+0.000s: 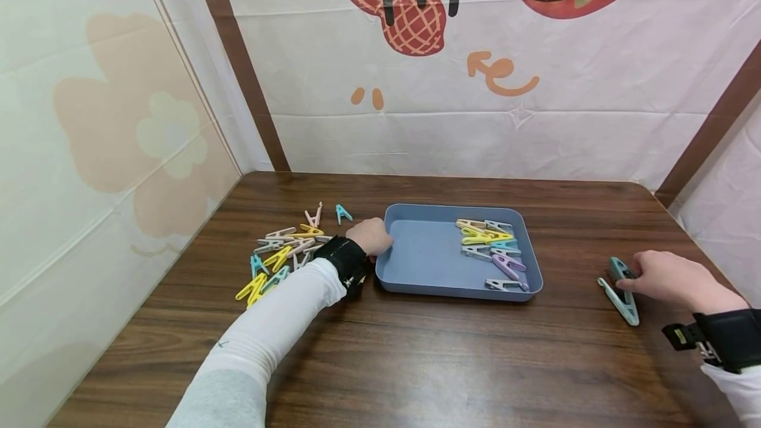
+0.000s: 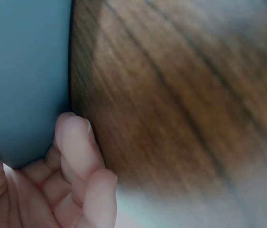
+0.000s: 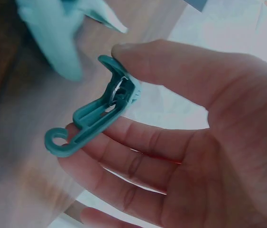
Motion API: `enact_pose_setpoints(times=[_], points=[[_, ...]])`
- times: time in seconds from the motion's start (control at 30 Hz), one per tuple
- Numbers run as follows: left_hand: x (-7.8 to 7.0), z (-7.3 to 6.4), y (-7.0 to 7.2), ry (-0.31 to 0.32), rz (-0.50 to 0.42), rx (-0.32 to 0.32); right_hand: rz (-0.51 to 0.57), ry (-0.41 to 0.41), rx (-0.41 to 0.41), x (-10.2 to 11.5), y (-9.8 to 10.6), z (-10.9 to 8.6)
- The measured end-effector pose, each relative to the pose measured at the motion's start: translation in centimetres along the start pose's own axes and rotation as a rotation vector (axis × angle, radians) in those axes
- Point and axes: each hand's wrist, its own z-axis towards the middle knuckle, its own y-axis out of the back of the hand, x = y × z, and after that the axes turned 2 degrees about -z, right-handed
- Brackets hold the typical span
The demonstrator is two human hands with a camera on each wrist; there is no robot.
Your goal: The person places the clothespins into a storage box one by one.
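Observation:
My left hand (image 1: pixel 371 237) grips the left end of a blue-grey tray (image 1: pixel 416 253). In the left wrist view its fingers (image 2: pixel 81 147) curl against the tray's outer wall (image 2: pixel 24 71), low over the table. At the right, my right hand (image 1: pixel 668 276) pinches a dark teal clothespin (image 3: pixel 100 114) between thumb and fingers. A paler teal clothespin (image 1: pixel 620 301) lies on the table just beside that hand. Inside the tray, along its right side, are several clothespins in beige, grey, yellow (image 1: pixel 484 236), blue and purple (image 1: pixel 505 265).
Left of the tray, by my left forearm, lies a loose pile of clothespins (image 1: pixel 279 257) in yellow, pink, grey and blue. One blue clothespin (image 1: pixel 342 214) sits apart behind them. The brown wooden table (image 1: pixel 452 355) meets printed cloth walls (image 1: pixel 321 144) at the back and left.

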Motion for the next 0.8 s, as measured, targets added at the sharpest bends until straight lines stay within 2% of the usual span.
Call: enact_pose_setpoints(times=[0.2,0.4,0.57,0.8], points=[[0.0,0.0,0.0,0.004,-0.003,0.005,-0.013,0.011,-0.065,1.1,1.7,0.3],[-0.1,-0.1,0.0,0.005,-0.005,0.011,-0.040,0.085,-0.122,2.9,3.1,1.0],[0.0,0.0,0.0,0.005,-0.007,0.013,-0.058,0.113,-0.140,5.1,3.9,1.8],[0.0,0.1,0.0,0.004,-0.005,0.011,-0.053,0.200,-0.179,9.0,4.6,3.0]])
